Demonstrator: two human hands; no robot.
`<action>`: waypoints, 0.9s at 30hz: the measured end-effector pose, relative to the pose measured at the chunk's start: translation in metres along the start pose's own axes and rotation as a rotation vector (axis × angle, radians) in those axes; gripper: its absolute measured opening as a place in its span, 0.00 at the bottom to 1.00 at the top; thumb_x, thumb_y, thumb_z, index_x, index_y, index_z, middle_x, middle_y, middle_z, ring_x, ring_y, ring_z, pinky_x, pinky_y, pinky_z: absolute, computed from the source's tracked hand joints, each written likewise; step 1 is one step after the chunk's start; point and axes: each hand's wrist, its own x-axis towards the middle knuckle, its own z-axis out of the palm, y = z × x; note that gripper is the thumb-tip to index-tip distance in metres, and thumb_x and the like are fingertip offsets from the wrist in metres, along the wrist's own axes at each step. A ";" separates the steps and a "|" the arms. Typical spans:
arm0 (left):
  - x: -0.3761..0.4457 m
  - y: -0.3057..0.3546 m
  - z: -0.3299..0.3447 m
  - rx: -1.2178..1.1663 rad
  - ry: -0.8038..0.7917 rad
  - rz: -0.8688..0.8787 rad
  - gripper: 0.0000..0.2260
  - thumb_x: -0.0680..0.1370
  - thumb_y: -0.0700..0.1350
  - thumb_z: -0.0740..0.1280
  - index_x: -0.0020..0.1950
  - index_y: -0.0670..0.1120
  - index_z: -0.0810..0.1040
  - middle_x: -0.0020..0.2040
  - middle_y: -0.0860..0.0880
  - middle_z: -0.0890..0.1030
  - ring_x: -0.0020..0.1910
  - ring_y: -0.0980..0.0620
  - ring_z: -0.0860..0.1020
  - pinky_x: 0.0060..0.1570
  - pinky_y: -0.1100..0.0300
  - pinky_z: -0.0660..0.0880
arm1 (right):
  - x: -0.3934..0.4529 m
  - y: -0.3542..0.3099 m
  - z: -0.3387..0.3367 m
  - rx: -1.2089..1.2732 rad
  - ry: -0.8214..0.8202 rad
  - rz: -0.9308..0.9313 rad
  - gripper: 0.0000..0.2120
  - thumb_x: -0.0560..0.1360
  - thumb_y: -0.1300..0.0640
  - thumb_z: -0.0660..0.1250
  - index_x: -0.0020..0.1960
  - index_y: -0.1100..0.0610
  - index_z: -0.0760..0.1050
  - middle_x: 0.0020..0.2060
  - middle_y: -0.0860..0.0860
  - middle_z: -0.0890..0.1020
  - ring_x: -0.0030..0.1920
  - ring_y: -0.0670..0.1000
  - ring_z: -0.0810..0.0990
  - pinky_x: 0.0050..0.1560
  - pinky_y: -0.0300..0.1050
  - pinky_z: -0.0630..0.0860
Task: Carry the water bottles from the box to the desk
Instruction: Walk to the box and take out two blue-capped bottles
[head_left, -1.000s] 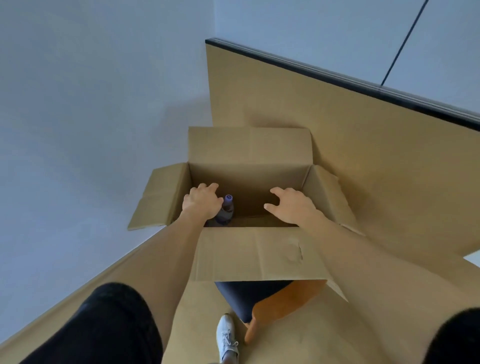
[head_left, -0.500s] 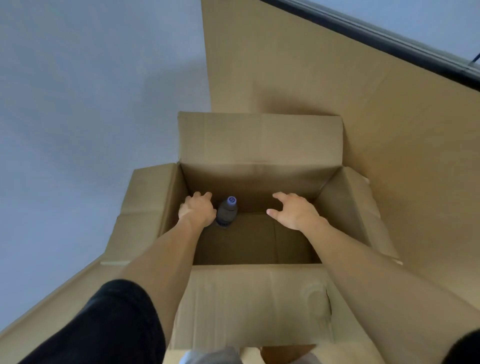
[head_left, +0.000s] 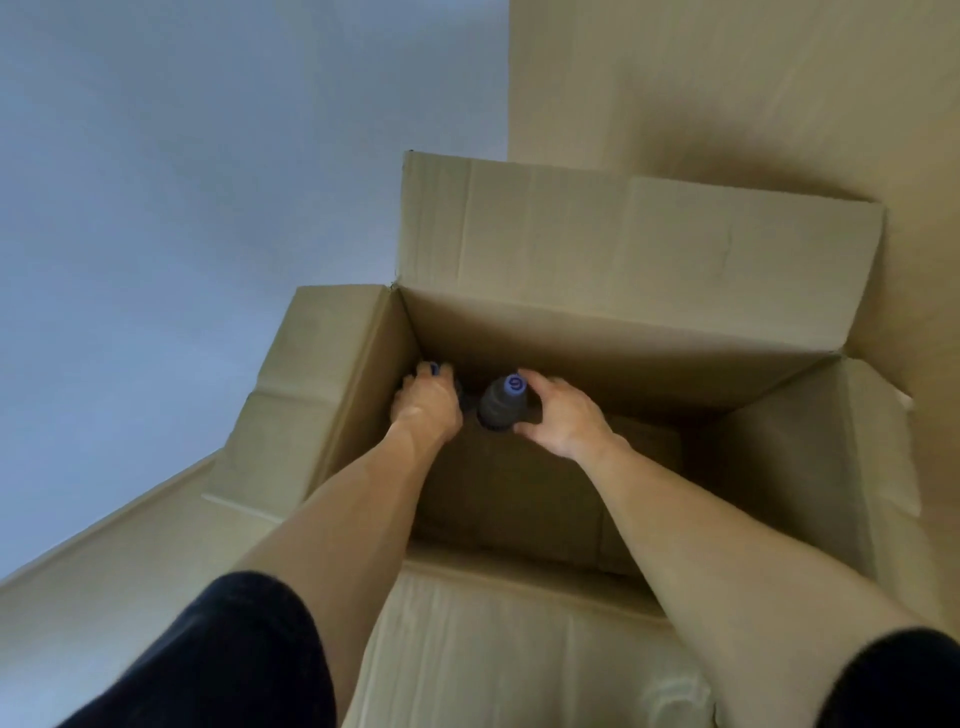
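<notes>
bottle (head_left: 503, 405): upright, cap up, in box (head_left: 644, 244)
right hand (head_left: 563, 415): fingers curl round it
left hand (head_left: 428, 402): grips second bottle (head_left: 432, 370), mostly hidden

My two bare forearms, my left hand (head_left: 427, 408) and right hand (head_left: 563, 423) ungloved, ringless, short black sleeves (head_left: 223, 654) above both elbows

A tan floor (head_left: 130, 587) carries 1 open cardboard box (head_left: 639, 249), flaps spread
</notes>
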 end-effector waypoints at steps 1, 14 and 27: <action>0.003 -0.001 0.002 0.007 0.008 -0.006 0.28 0.81 0.46 0.66 0.79 0.47 0.60 0.76 0.42 0.62 0.71 0.38 0.68 0.68 0.46 0.69 | 0.007 -0.002 0.003 -0.010 0.001 -0.018 0.41 0.74 0.47 0.74 0.80 0.44 0.56 0.73 0.53 0.70 0.71 0.58 0.72 0.69 0.54 0.72; 0.032 0.003 0.005 0.123 0.094 0.112 0.17 0.83 0.37 0.59 0.72 0.45 0.71 0.67 0.39 0.70 0.58 0.37 0.78 0.56 0.46 0.76 | 0.041 0.004 0.025 -0.038 0.070 -0.067 0.19 0.79 0.60 0.66 0.69 0.52 0.72 0.66 0.57 0.71 0.60 0.65 0.78 0.58 0.53 0.75; 0.010 0.069 0.026 0.038 0.028 0.429 0.11 0.78 0.41 0.70 0.61 0.44 0.79 0.61 0.42 0.75 0.55 0.38 0.80 0.54 0.46 0.80 | 0.002 0.072 0.005 -0.044 0.100 0.074 0.20 0.77 0.60 0.70 0.67 0.52 0.74 0.66 0.54 0.71 0.62 0.59 0.78 0.64 0.53 0.77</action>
